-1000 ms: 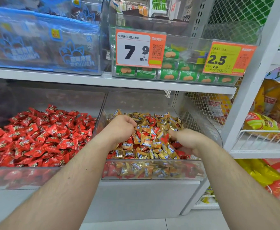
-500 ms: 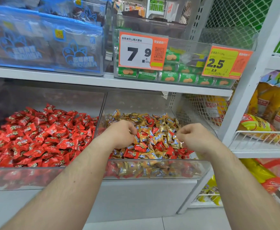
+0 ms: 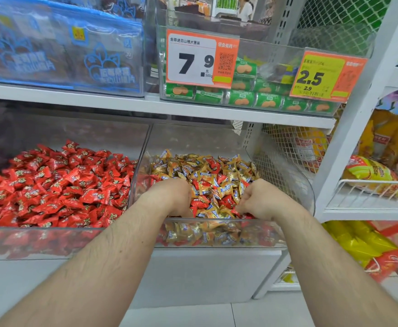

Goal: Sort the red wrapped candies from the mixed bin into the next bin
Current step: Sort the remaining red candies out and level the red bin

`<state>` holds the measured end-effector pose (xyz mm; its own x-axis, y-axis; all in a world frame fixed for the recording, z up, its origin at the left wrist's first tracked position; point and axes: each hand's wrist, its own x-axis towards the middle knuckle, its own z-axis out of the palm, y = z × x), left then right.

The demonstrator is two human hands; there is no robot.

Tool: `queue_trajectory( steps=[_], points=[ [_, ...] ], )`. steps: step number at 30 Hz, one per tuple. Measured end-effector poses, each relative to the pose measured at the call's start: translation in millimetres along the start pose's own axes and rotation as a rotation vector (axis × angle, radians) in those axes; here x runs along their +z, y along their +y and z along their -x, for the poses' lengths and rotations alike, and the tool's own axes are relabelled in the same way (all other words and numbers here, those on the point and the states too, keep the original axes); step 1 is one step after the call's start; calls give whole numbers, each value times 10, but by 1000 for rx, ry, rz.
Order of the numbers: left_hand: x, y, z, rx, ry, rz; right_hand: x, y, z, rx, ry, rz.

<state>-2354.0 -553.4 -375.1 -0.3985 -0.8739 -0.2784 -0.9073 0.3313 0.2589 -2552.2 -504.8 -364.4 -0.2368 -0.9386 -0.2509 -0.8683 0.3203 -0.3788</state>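
Hands: both were down in the mixed bin (image 3: 216,234), near its front wall. left hand (image 3: 173,195) was curled knuckles-up, fingers buried in the candy, so can't tell if it had anything. right hand (image 3: 260,199) looked like it was pinching at a red candy by the front edge, fingertips (image 3: 240,210) mostly hidden though.

Red candies (image 3: 228,200): scattered all through the gold ones (image 3: 202,175), more toward the front and between the hands.

Handling: my guess is light, crinkly, a bit slick. Grab a twisted wrapper end or pinch the middle; easy to drag a gold one along by accident.

Next bin (image 3: 51,239): just beside on the left, sharing a clear wall, already heaped with red.

Surface: clear bins on a white shelf (image 3: 122,105).

Room: shop aisle, price tags (image 3: 200,60) above, green snack packs (image 3: 266,102), yellow bags (image 3: 370,171) in a wire rack to the right.
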Motion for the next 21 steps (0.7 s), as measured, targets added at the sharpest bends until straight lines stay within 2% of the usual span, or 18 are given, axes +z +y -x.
queue_trajectory(
  steps=[3, 7, 9, 10, 11, 13, 16, 19, 21],
  points=[
    [-24, -52, 44, -6, 62, 161, -18, 49, 38, -14, 32, -77],
    [-64, -101, 108, -12, 195, 351, -138, 105, 93, -43, 281, -539],
    [-49, -104, 105, -5, 241, 423, -181, 87, 128, -48, 260, -805],
    [-36, -99, 100, 0, 241, 436, -173, 70, 142, -40, 234, -858],
    [-25, -91, 87, 5, 236, 420, -152, 70, 136, -29, 231, -809],
    [-21, -59, 67, 26, 235, 323, -127, 99, 100, -26, 232, -482],
    [-36, 19, 30, 36, 207, 200, -125, 104, 90, -3, 63, -82],
    [26, 63, -51, 29, 135, 45, -96, 83, 79, 67, -94, 60],
    [66, 77, -99, 13, 71, -8, -71, 71, 60, 39, -141, 72]
  ],
)
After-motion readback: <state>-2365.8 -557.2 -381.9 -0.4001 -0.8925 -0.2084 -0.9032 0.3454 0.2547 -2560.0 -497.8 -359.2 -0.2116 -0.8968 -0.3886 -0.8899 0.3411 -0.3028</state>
